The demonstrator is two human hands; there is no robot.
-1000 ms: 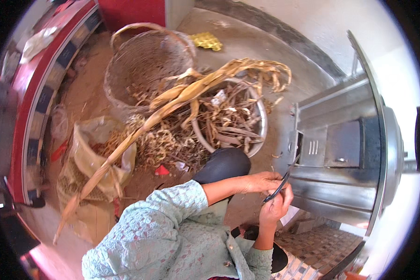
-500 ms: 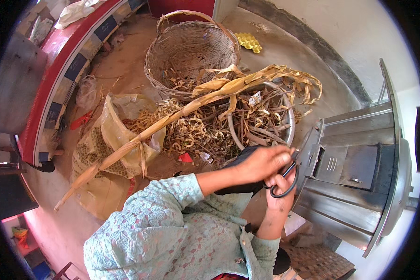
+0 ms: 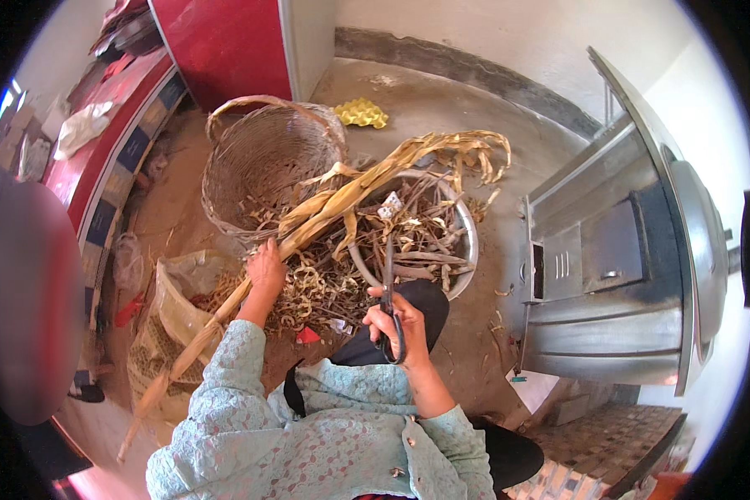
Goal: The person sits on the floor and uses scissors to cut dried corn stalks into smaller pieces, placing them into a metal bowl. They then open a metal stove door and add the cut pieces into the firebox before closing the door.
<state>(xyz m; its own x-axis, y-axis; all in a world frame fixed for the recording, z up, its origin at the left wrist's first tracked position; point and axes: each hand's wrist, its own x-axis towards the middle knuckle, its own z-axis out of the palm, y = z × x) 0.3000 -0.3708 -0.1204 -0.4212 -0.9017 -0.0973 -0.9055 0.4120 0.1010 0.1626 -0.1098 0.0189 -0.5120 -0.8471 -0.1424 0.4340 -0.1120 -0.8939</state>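
My left hand (image 3: 266, 268) grips a long dry corn stalk (image 3: 325, 212) that slants from the lower left up across a metal basin (image 3: 468, 242). My right hand (image 3: 397, 323) holds dark scissors (image 3: 389, 283) by the handles, blades pointing up toward the basin. The basin is full of dry twigs and leaf scraps. Both sleeves are pale green and patterned.
A woven basket (image 3: 267, 158) stands behind the stalk. An open sack (image 3: 171, 308) lies at the left with husk scraps beside it. A metal stove (image 3: 617, 267) fills the right side. A red cabinet (image 3: 225, 42) and a yellow egg tray (image 3: 361, 112) sit at the back.
My left hand left the scissors and moved left onto the corn stalk. My right hand brought the scissors from near the stove toward the basin.
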